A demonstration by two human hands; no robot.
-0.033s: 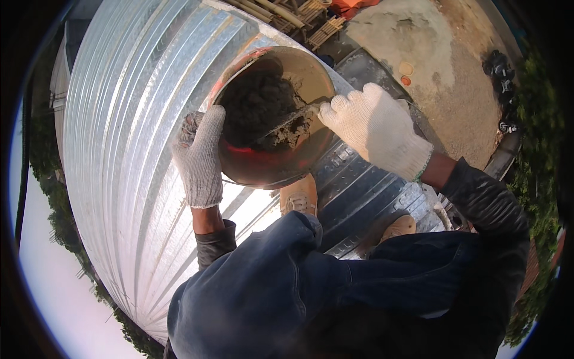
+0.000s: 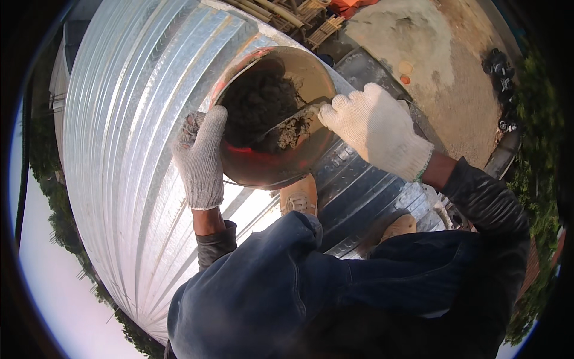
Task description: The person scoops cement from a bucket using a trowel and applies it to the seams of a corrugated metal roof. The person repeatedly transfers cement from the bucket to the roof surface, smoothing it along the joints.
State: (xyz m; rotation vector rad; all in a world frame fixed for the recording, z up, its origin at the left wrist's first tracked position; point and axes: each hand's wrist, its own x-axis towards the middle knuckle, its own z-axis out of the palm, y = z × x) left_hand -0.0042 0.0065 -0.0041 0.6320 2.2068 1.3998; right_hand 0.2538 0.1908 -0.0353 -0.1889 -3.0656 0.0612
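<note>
A round bucket point(image 2: 317, 72), reddish on part of its wall, is tilted so that I see into it. Dark wet mortar point(image 2: 254, 102) fills its left and upper part. On the bucket's left rim my left hand point(image 2: 202, 158), in a knitted glove, is closed, thumb along the edge and fingers outside. My right hand point(image 2: 373, 122), in a pale knitted glove, is closed round the handle of a trowel point(image 2: 287, 124), the handle hidden in the fist. The trowel's blade reaches into the bucket and touches the mortar, with lumpy mortar beside it.
Ribbed metal sheeting point(image 2: 137, 119) lies under the bucket and my shoes point(image 2: 299, 196). Past its edge, lower down, are bamboo poles point(image 2: 272, 12), an orange sheet point(image 2: 353, 7) and concrete ground point(image 2: 412, 36). A parked motorcycle point(image 2: 501, 75) stands at the far right.
</note>
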